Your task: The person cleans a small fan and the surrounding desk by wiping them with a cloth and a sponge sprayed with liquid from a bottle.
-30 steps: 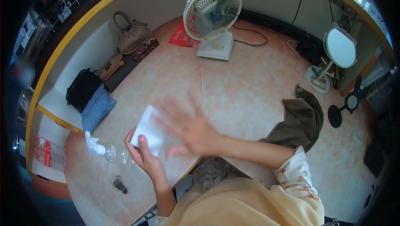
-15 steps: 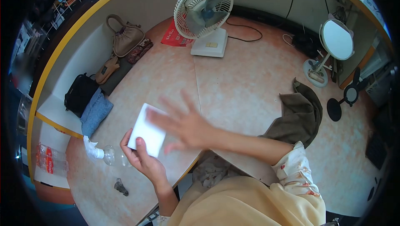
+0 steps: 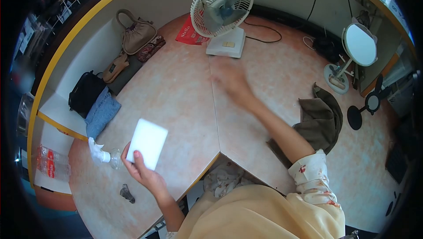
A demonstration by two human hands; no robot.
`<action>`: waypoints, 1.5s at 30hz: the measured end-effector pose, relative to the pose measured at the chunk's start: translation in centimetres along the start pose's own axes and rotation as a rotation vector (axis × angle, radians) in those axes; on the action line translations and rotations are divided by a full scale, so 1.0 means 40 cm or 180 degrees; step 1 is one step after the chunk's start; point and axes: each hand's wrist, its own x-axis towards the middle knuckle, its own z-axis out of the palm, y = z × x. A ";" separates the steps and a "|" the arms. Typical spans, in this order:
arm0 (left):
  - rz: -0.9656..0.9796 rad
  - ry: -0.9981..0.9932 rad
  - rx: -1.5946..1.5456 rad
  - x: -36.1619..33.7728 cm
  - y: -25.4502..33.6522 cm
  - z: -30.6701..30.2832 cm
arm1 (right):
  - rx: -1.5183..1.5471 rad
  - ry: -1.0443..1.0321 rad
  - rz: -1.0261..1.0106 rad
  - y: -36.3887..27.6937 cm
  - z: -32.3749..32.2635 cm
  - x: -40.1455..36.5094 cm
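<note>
In the head view, the left hand (image 3: 143, 173) has its grip closed on a white rectangular pad (image 3: 147, 143). The thumb is on the pad's front and the fingers are behind it, so it sits lifted off the tabletop (image 3: 176, 84) with its face turned upward, just beside a spray bottle (image 3: 105, 156) lying on its side. The right hand (image 3: 230, 79) stretches out over the tabletop towards the table fan (image 3: 222, 12), too blurred to tell whether its grip is open or closed. An olive cloth (image 3: 321, 122) lies beside that forearm.
</note>
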 end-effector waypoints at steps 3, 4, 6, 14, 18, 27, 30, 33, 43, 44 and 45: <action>-0.0105 0.0241 -0.0034 -0.009 -0.001 -0.079 | -0.0833 0.1215 0.1014 0.176 -0.004 -0.035; -0.0172 0.0321 -0.0082 -0.014 0.005 -0.095 | -0.1124 0.0840 0.1037 0.175 0.010 -0.041; -0.0171 0.0315 -0.0009 -0.018 0.001 -0.117 | -0.1692 0.0067 0.1110 0.152 0.053 -0.091; 0.0069 0.0413 0.0219 -0.001 -0.001 -0.157 | 0.0161 -0.0739 -0.0173 -0.065 0.013 -0.115; -0.0012 0.0452 0.0698 -0.006 -0.033 -0.225 | -0.1357 -0.0572 0.0490 0.079 -0.289 -0.234; -0.0817 -0.0393 0.0790 -0.091 -0.070 -0.141 | -0.1568 0.0347 0.1621 0.181 -0.458 -0.463; -0.0807 -0.0455 0.0823 -0.096 -0.076 -0.137 | -0.1610 0.1113 0.1255 0.135 -0.482 -0.329; -0.0840 -0.0355 0.0898 -0.094 -0.076 -0.152 | -0.1467 0.1309 0.1087 0.242 -0.464 -0.206; -0.0875 -0.0034 0.1208 -0.118 -0.068 -0.194 | -0.0697 0.0104 0.0613 0.213 -0.128 -0.089; -0.0864 -0.0051 0.1273 -0.113 -0.064 -0.189 | -0.0155 -0.0094 0.0589 0.172 -0.138 -0.073; -0.0861 -0.0069 0.1344 -0.110 -0.058 -0.185 | -0.0185 0.0232 0.0430 0.189 -0.132 -0.046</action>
